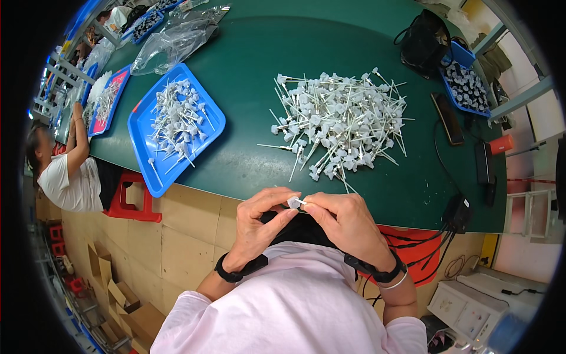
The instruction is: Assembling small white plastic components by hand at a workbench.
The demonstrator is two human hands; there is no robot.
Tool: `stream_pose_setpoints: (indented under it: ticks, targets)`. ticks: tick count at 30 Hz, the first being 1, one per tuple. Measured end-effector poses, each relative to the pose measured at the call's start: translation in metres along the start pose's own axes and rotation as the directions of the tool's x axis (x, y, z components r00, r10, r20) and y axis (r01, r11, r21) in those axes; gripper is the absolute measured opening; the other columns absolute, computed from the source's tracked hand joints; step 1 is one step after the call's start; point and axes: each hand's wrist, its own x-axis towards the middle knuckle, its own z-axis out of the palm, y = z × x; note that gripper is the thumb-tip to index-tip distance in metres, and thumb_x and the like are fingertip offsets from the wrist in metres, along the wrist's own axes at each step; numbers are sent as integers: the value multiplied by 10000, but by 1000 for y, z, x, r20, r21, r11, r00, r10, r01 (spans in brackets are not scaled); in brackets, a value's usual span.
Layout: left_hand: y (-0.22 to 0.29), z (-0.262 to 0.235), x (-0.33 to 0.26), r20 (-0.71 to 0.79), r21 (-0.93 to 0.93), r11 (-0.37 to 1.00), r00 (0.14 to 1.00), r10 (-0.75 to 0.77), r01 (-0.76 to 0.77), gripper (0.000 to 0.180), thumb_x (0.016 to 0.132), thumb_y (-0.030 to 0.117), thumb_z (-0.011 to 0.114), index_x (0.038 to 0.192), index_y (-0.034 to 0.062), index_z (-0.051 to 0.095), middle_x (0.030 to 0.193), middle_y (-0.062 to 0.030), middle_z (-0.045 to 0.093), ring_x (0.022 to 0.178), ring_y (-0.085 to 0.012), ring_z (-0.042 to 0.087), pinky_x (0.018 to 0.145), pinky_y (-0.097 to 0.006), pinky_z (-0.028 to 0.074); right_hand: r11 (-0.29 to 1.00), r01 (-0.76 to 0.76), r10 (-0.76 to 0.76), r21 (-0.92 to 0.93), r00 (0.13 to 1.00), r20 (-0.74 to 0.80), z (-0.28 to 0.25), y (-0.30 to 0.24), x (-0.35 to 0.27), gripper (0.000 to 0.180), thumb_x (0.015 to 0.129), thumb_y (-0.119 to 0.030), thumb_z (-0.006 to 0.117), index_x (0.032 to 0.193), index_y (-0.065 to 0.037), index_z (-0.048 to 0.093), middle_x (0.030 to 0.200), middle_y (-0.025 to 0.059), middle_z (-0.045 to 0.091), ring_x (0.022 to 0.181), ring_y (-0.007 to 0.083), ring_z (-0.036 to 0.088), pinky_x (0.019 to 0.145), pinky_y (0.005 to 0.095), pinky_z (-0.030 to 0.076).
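Just off the front edge of the green table (236, 159), I hold a small white pump head with a thin stem (293, 202) between both hands. The thumb and fingers of my left hand (259, 221) close round its wide, rounded end. My right hand (345, 218) pinches the narrow stem, and its fingertips hide the rest. Beyond my right hand lies a large heap of similar white pump heads with thin tubes (342, 121). To the left, a blue tray (138, 133) overhanging the table edge holds more of the same pieces.
Clear plastic bags (177, 41) lie at the back left. At right are a black bag (425, 44), a blue bin of dark-and-white parts (466, 88), a phone (447, 118) and cables. A co-worker (71, 171) sits at the left by a red stool (132, 200).
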Motion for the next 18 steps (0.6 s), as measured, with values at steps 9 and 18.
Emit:
stream_pose_setpoints:
  ticks: [9,18]
  targets:
    - [-4,-1,1,13,12,998,998,60,-60,299,843,-7,735,1139,40,733,1112,-108,700,938,-159,665,805,-273,555,937,-258,207,237,953,220,-5,10,5,221,974,-172,592,895,17,675,571,149,540,493,297,458,507,366,406]
    - [-2,-1,3,26,-115,993,1000,-17,20,281,852,-30,724,1133,-26,709,1074,-115,697,980,-173,659,838,-280,538,953,96,-99,-288,995,3,5,-1,-4,198,991,-196,569,900,-22,597,696,137,618,616,352,626,523,447,448]
